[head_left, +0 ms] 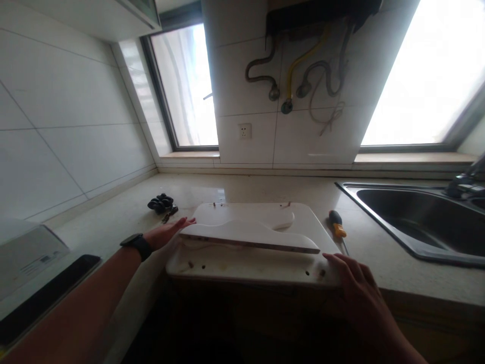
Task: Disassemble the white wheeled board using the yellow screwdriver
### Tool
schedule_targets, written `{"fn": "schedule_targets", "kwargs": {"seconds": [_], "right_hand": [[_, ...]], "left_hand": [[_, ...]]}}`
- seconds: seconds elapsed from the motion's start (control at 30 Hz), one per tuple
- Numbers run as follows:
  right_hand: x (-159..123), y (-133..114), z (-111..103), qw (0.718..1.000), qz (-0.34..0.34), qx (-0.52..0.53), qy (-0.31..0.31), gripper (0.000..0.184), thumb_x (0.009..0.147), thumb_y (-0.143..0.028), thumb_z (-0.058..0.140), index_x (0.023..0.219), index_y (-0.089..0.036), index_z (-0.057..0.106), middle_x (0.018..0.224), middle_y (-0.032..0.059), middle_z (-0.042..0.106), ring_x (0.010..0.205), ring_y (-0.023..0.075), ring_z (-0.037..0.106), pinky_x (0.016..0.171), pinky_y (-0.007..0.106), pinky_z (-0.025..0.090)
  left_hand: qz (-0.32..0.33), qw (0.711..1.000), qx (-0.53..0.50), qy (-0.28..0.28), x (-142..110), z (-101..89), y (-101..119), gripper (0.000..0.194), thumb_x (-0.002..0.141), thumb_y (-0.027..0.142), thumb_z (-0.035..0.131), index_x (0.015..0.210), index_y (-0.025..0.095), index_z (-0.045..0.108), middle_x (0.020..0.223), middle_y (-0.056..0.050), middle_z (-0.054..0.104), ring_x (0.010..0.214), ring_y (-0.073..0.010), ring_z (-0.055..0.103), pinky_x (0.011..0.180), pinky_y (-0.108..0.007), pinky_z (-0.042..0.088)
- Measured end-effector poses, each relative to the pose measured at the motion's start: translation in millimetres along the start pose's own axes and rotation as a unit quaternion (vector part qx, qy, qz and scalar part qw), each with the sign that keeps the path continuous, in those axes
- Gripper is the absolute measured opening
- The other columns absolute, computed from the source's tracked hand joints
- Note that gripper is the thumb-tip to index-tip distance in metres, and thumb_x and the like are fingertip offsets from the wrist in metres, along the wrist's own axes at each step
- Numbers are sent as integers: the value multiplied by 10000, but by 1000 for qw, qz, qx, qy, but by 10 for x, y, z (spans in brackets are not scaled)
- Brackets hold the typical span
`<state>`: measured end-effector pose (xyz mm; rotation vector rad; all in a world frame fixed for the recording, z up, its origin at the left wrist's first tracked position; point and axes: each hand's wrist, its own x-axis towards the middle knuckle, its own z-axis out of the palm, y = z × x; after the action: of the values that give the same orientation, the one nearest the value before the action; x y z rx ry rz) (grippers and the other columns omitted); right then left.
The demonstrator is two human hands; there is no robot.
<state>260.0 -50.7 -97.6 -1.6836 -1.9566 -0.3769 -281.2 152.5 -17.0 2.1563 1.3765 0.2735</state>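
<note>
A white plastic panel (242, 273) with rounded corners lies at the counter's front edge. Small holes and brownish fittings show near its corners. On top of it is a white wavy-edged piece (246, 235), tilted up at the front with a dark line along its edge. My left hand (178, 227), below a black watch, reaches along the left side, fingers stretched out at the edge. Around the panel's right front corner my right hand (354, 275) is bent, its fingertips on the edge. The undersides of both hands are hidden.
A screwdriver (337, 225) lies right of the panel, beside a dark sink (401, 217). Left sit black gloves or a similar bundle (161, 203), a pale box (32, 258) and a dark flat object (49, 298). Hoses (290, 76) hang on the back wall.
</note>
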Motion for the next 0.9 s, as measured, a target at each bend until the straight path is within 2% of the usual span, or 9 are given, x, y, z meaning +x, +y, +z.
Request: {"fn": "schedule_targets", "kwargs": {"seconds": [0.17,0.3,0.37,0.47,0.57,0.67,0.73,0.8,0.9], "right_hand": [[187,49,-30,998,-37,26,-31,621,836,-217,665,1420,-299,471,1393,111,559,1203,380,543,953,555,560],[177,188,-38,994,-51,83,-58,641,839,-361,744,1420,-327,475,1406,93,573,1249,345,576,953,493,584],[153,244,-23,994,-31,91,-45,576,886,-427,702,1411,-319,489,1372,101,601,1203,329,620,921,479,596],[191,245,19,998,-14,65,-4,532,905,-541,652,1361,-289,546,1338,117,628,1197,364,618,888,511,591],[356,147,74,999,-3,35,28,500,932,-599,576,1279,-240,607,1305,138,643,1219,400,583,888,536,567],[618,13,128,998,42,13,48,487,942,-587,555,1208,-187,637,1226,167,664,1157,405,605,888,529,540],[830,-70,159,995,99,14,17,451,931,-554,590,1183,-183,626,1137,154,695,1029,370,658,798,474,535],[1068,-144,192,986,158,27,-51,400,931,-538,604,1153,-205,605,988,107,728,849,314,691,680,411,492],[1449,-240,283,973,195,0,-123,391,951,-564,554,1138,-224,603,937,121,741,829,332,702,625,392,420]], "left_hand": [[-3,1000,6,22,-249,20,-73,873,977,735,80,1527,205,502,1654,-49,372,1572,-309,252,1306,-488,112],[-8,999,22,47,-501,93,-64,829,1000,694,98,1530,197,497,1644,-53,399,1558,-291,297,1302,-475,156],[-3,998,34,58,-620,128,-47,804,1012,673,102,1513,204,521,1631,-47,425,1546,-278,329,1300,-467,182],[-3,995,52,80,-769,159,-27,779,1027,650,117,1481,198,561,1603,-55,474,1514,-259,394,1287,-453,244],[-7,992,79,95,-879,166,-28,749,1037,629,143,1442,197,602,1562,-69,529,1494,-266,428,1272,-473,282],[-3,990,107,95,-975,172,-63,674,1061,551,161,1432,215,612,1541,-65,555,1488,-266,437,1272,-502,273],[12,987,128,94,-1047,187,-100,596,1068,460,213,1443,208,600,1538,-70,560,1480,-261,450,1267,-502,292],[31,983,153,95,-1128,210,-124,522,1044,357,306,1450,196,592,1541,-82,555,1473,-258,460,1256,-491,328],[45,975,191,100,-1254,261,-96,528,943,211,462,1458,216,581,1542,-80,555,1464,-253,472,1266,-489,318]]}}
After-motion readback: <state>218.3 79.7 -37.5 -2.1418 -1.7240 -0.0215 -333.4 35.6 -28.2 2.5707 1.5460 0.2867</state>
